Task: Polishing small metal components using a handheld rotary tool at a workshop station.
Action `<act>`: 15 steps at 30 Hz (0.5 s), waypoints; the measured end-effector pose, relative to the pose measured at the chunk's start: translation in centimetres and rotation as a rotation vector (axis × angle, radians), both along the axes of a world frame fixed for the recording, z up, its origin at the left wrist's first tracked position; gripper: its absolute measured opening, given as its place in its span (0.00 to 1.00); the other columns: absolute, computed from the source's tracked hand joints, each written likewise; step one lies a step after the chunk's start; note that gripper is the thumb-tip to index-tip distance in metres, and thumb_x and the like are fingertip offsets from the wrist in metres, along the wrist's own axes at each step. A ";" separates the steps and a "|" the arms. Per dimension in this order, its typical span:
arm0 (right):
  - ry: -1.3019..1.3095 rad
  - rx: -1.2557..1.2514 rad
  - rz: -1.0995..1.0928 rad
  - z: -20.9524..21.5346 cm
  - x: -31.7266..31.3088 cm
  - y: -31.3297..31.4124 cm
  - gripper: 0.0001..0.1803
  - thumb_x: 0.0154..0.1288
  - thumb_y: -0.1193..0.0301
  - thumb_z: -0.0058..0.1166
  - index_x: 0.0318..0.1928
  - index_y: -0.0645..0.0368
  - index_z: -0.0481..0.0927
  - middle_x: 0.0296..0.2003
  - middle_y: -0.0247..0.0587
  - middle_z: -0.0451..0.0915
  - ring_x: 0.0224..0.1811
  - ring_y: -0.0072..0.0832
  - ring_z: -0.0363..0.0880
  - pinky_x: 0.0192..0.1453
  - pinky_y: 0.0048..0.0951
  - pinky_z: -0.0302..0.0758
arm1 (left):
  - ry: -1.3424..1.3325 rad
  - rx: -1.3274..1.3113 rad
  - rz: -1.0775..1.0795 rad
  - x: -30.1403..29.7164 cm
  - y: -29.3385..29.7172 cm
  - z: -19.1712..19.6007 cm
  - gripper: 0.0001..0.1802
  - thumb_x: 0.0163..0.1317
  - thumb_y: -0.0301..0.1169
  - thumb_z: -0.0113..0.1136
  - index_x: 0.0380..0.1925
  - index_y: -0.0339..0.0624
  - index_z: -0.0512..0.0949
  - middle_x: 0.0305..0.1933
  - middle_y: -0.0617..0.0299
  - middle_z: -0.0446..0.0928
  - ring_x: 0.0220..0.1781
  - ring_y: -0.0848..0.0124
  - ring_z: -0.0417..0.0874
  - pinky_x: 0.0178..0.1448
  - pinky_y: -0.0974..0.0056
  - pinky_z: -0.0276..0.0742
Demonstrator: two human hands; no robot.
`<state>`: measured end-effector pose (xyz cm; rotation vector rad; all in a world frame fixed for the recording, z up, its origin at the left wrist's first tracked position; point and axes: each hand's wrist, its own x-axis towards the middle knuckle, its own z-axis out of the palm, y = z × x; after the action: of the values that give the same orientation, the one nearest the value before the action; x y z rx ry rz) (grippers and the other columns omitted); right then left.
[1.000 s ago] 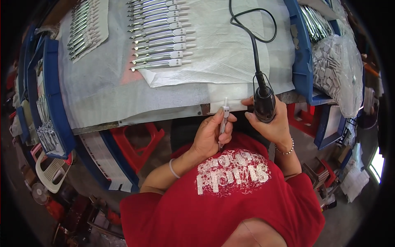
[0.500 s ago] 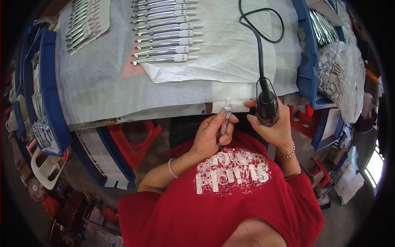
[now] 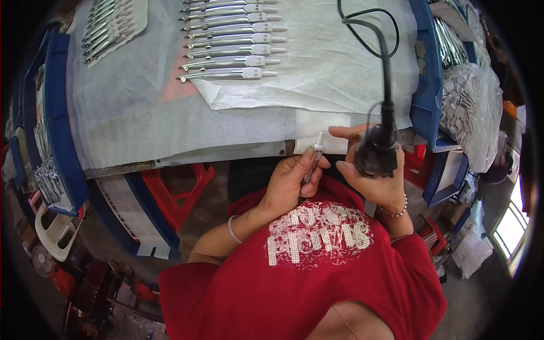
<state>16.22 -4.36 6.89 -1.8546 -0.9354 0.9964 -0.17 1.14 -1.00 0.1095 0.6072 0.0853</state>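
Note:
My left hand (image 3: pixel 292 178) is closed around a drawing compass (image 3: pixel 318 149), its white handle pointing up and away from me over the table's front edge. To its right, my right hand (image 3: pixel 374 184) has its thumb and index finger stretched apart. A black electric screwdriver (image 3: pixel 377 152) hangs from its cord in front of that palm, blurred, and hides the other fingers. On a white cloth (image 3: pixel 323 85) farther back, several finished-looking compasses (image 3: pixel 226 62) lie in a row. Another row of compasses (image 3: pixel 110 25) lies at the far left.
A blue bin (image 3: pixel 59 124) of metal parts stands on the left. At the right, a blue bin (image 3: pixel 429 96) sits beside a clear bag (image 3: pixel 467 113) of small grey-white parts. The black cord (image 3: pixel 385 62) loops over the cloth. A red stool (image 3: pixel 184 195) is below the table.
The screwdriver has shifted right and tilted, and my right thumb and index finger have spread wider. My left hand keeps the compass nearly in place. The view has shifted slightly.

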 end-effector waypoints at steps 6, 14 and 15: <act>-0.118 0.011 0.154 -1.2 0.0 1.2 0.20 0.47 0.81 0.62 0.44 0.67 0.74 0.39 0.42 0.83 0.23 0.09 0.71 0.28 0.15 0.68 | 0.010 0.048 -0.010 0.0 -0.2 0.1 0.22 0.70 0.47 0.46 0.33 0.37 0.75 0.21 0.68 0.68 0.17 0.83 0.62 0.21 0.76 0.57; 0.103 0.185 -0.131 1.2 -0.7 -0.3 0.24 0.52 0.71 0.63 0.48 0.61 0.68 0.35 0.43 0.79 0.28 0.22 0.75 0.33 0.21 0.73 | 0.092 0.223 -0.009 -0.2 -0.4 0.7 0.16 0.71 0.38 0.47 0.39 0.36 0.76 0.21 0.69 0.67 0.18 0.83 0.62 0.21 0.77 0.57; 0.080 0.323 -0.008 1.4 0.4 -1.1 0.28 0.54 0.70 0.63 0.53 0.60 0.64 0.32 0.42 0.77 0.30 0.24 0.76 0.34 0.25 0.74 | 0.112 0.203 -0.035 -0.2 -0.2 0.9 0.13 0.70 0.35 0.48 0.40 0.35 0.77 0.22 0.70 0.67 0.18 0.84 0.62 0.20 0.77 0.56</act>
<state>16.63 -5.46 8.32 -1.5380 -0.9766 0.8515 -0.33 0.96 -0.09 0.3232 0.7076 0.1072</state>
